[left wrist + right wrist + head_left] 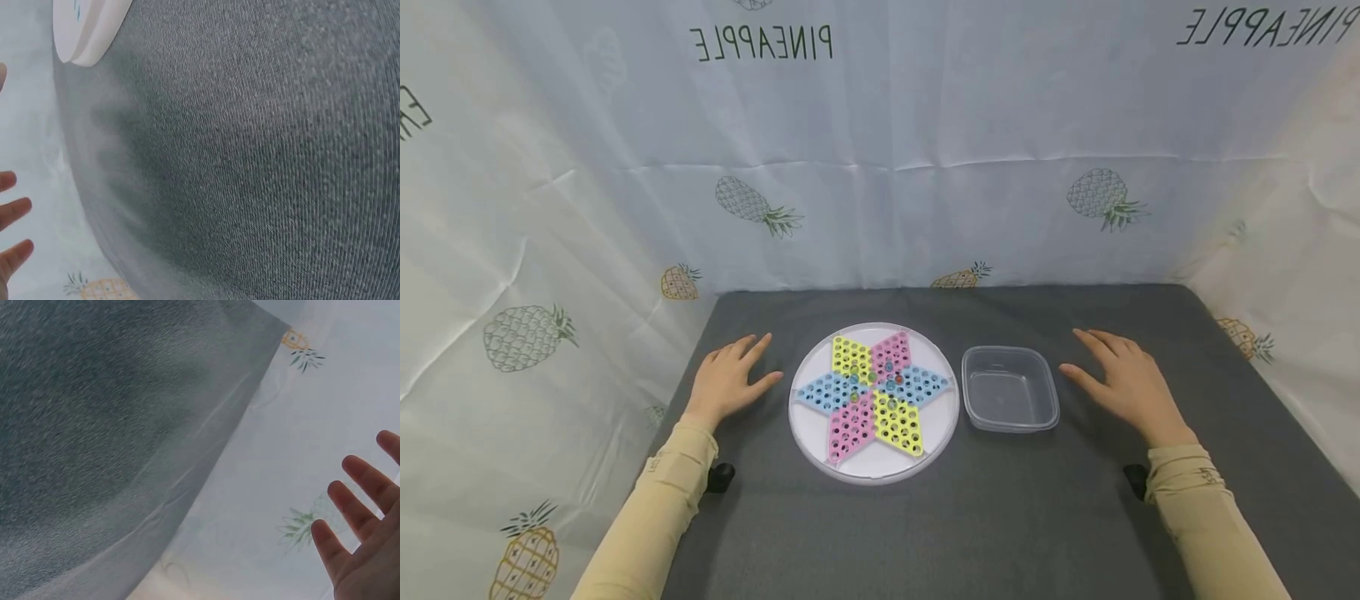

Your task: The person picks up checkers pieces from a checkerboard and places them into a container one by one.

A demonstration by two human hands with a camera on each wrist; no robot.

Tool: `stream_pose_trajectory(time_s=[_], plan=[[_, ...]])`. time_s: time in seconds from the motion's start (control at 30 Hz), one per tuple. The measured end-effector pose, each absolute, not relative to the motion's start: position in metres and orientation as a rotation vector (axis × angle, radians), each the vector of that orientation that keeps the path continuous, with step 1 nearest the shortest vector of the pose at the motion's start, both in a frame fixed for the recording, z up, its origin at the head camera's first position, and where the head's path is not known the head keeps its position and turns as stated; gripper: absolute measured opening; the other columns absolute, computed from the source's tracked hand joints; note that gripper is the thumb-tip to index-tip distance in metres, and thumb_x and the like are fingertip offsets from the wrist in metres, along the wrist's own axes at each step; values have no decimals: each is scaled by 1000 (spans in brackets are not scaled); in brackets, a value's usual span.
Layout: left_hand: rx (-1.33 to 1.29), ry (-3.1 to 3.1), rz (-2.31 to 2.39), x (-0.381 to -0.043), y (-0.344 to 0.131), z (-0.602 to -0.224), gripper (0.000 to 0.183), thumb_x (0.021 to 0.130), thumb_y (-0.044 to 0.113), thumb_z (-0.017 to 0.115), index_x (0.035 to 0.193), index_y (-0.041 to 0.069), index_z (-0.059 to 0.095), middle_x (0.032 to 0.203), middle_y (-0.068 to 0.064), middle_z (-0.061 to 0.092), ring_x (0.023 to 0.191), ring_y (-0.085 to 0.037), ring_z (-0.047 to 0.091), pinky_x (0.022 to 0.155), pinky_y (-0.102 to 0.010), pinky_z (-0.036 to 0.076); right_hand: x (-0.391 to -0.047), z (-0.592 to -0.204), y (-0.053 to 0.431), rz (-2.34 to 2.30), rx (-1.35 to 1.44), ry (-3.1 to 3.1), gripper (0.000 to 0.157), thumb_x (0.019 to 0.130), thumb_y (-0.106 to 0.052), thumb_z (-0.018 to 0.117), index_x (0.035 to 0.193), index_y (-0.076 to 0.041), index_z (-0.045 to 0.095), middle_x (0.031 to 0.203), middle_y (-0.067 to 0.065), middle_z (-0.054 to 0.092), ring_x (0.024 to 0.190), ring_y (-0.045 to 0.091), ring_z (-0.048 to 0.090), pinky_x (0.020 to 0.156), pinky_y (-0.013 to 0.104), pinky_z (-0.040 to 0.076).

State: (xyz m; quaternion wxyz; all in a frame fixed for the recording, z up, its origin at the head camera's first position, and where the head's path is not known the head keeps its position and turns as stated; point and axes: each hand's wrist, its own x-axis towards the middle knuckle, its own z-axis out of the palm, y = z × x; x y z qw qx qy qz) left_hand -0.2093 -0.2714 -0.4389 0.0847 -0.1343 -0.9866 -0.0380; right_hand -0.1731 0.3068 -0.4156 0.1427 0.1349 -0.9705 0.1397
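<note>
A round white Chinese checkers board [808, 433] with a pink, yellow and blue star lies on the dark table in the head view. Several glass marbles [889, 367] sit in holes around the star's middle. Just right of the board stands a clear plastic container [1009, 396] with no lid on it. Left of the board, my left hand [726, 383] hovers with its fingers spread, holding nothing. My right hand [1120, 383] is to the right of the container, fingers extended and likewise holding nothing. In the right wrist view its fingers [359, 512] show apart from one another.
Dark grey cloth covers the table [955, 533]. A white curtain [880, 225] printed with pineapples hangs behind it and along both sides. Part of the board's white rim [103, 34] shows at the top of the left wrist view.
</note>
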Motion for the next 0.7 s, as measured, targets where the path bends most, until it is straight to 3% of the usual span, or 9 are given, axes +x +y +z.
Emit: stream_pose_trajectory(time_s=[0.37, 0.7], plan=[[-383, -2934, -141, -209, -263, -440, 69, 83, 58, 56, 137, 16, 48, 123, -18, 54, 108, -36, 54, 92, -55, 40, -173, -408, 293, 409, 385, -2779, 62, 85, -40, 64, 137, -12, 46, 121, 25, 53, 106, 43, 49, 84, 58, 38], [-394, -2953, -224, -208, -258, -444, 59, 82, 51, 61, 128, 14, 57, 104, -14, 57, 72, -24, 53, 62, -42, 45, -172, -405, 277, 390, 432, -2724, 57, 83, -34, 67, 132, -10, 51, 115, 21, 55, 99, 39, 52, 78, 55, 40]])
